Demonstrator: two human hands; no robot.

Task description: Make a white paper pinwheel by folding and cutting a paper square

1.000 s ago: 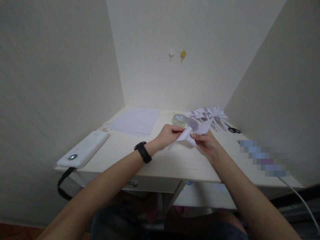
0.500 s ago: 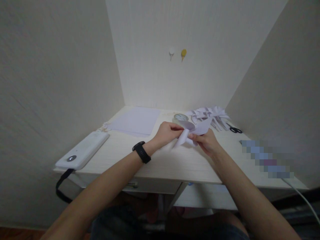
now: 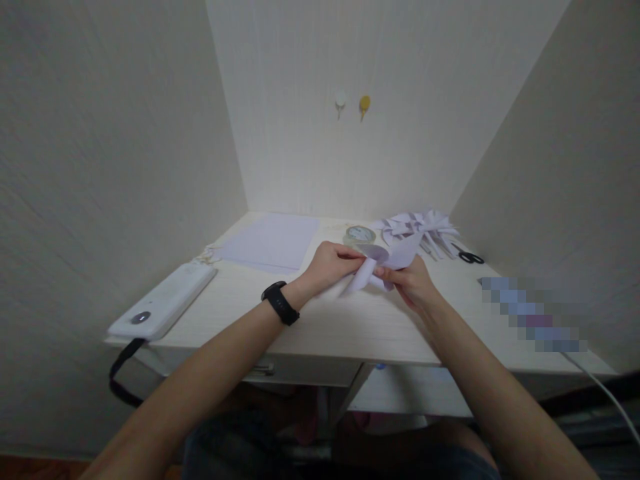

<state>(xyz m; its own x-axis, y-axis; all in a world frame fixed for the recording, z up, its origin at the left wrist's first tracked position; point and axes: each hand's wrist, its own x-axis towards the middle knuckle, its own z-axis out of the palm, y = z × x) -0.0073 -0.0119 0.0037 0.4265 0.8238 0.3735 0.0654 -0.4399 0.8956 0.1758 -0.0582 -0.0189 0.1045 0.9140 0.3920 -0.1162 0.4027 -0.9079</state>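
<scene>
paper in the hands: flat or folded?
Folded. The paper piece bends into curled flaps between the left hand and right hand.

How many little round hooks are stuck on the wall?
2. A small white round hook is on the back wall above the desk, and a small yellow round hook sits right beside it, to its right. None seem hidden.

There is one view only, from a camera worn on the person's head. It looks forward and down across the surface (image 3: 350, 327) from its near edge toward the far corner where the walls meet. Both forearms enter from the bottom of the frame, close to the lens, and the whole surface is in view, edge to edge.
</scene>
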